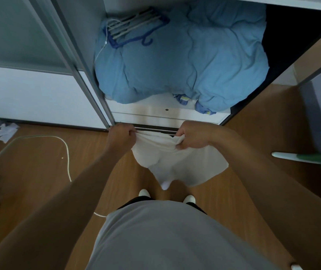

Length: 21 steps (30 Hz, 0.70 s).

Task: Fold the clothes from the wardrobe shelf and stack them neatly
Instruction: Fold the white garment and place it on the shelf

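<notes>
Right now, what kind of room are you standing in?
Probably a bedroom, at an open wardrobe: a sliding door, a blue duvet stuffed on the shelf with a clothes hanger on top, and the left hand and right hand gripping a white garment.

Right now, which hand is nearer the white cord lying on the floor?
Left. The left hand pinches the top edge of the white garment, to the right of the white cord. The right hand holds the same edge farther right, beyond the left hand.
</notes>
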Each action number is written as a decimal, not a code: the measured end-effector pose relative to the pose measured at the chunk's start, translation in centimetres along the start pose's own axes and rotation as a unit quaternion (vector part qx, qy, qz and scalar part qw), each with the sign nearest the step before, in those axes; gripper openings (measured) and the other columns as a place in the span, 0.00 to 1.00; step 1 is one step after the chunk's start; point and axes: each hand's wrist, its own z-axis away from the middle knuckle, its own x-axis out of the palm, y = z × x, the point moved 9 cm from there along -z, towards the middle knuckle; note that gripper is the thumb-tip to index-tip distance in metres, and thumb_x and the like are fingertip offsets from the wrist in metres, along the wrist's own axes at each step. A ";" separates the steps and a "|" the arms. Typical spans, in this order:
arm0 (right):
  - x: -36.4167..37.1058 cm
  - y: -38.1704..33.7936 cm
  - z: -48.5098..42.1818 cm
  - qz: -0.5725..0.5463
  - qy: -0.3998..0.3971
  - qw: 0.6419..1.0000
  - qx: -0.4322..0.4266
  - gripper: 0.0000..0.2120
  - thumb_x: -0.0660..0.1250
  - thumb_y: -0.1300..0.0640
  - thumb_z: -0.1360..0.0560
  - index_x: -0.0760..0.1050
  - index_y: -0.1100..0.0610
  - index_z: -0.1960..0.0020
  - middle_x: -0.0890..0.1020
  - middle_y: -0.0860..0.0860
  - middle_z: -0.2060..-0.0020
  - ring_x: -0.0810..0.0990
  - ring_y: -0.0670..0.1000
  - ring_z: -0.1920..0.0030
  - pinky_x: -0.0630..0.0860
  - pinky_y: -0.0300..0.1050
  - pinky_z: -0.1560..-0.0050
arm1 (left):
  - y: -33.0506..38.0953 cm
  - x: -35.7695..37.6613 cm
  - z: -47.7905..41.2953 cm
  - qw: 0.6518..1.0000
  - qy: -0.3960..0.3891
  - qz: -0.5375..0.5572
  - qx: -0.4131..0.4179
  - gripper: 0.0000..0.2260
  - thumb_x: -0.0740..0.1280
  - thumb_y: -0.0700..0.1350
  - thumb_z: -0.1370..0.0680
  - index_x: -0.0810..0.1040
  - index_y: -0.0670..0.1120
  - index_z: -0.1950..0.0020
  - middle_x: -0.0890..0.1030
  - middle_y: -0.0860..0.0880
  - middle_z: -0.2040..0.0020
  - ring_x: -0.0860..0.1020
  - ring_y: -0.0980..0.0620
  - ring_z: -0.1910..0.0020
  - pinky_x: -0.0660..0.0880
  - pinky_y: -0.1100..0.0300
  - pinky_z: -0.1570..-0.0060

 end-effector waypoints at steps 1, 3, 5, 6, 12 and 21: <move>0.0 -0.2 0.1 -0.004 -0.005 1.000 -0.004 0.05 0.71 0.58 0.24 0.82 0.49 0.56 0.80 0.43 0.64 0.76 0.46 0.61 0.70 0.38 0.64 | 0.1 -0.2 -0.3 1.000 0.004 0.017 -0.006 0.12 0.60 0.34 0.23 0.84 0.39 0.53 0.84 0.42 0.55 0.77 0.47 0.55 0.76 0.51 0.48; 0.3 -1.0 0.3 -0.011 -0.022 0.999 -0.021 0.12 0.68 0.63 0.24 0.82 0.46 0.55 0.81 0.41 0.62 0.78 0.46 0.58 0.71 0.34 0.62 | 0.8 -1.0 -0.8 0.999 0.024 0.039 -0.002 0.13 0.59 0.33 0.23 0.83 0.39 0.53 0.82 0.42 0.55 0.78 0.44 0.53 0.74 0.53 0.51; 0.7 -1.7 0.5 -0.030 -0.043 0.998 -0.034 0.15 0.66 0.66 0.24 0.81 0.46 0.53 0.82 0.43 0.58 0.79 0.47 0.54 0.73 0.37 0.57 | 2.1 -2.2 -1.1 0.997 0.055 0.060 0.012 0.13 0.58 0.32 0.24 0.82 0.40 0.55 0.80 0.46 0.58 0.76 0.46 0.54 0.71 0.55 0.54; 1.0 -2.0 0.5 -0.038 -0.052 0.997 -0.037 0.15 0.65 0.66 0.24 0.82 0.47 0.50 0.83 0.45 0.54 0.79 0.48 0.51 0.74 0.39 0.53 | 2.8 -2.9 -1.3 0.995 0.066 0.071 0.024 0.13 0.58 0.31 0.24 0.82 0.40 0.57 0.79 0.46 0.58 0.75 0.48 0.54 0.70 0.56 0.54; 1.0 -3.7 -0.1 -0.067 -0.060 0.995 -0.046 0.22 0.64 0.70 0.28 0.79 0.41 0.53 0.82 0.43 0.49 0.79 0.53 0.43 0.73 0.43 0.46 | 5.0 -5.6 -1.9 0.987 0.100 0.101 0.071 0.14 0.56 0.29 0.24 0.80 0.38 0.60 0.82 0.40 0.56 0.76 0.39 0.50 0.73 0.47 0.46; -0.1 -6.0 -0.9 -0.196 0.003 0.979 -0.063 0.17 0.63 0.60 0.18 0.74 0.54 0.29 0.78 0.55 0.33 0.75 0.55 0.32 0.69 0.23 0.44 | 2.9 -0.2 -0.1 0.840 -0.047 0.502 -0.198 0.06 0.64 0.40 0.18 0.73 0.42 0.41 0.77 0.43 0.42 0.78 0.49 0.47 0.77 0.60 0.49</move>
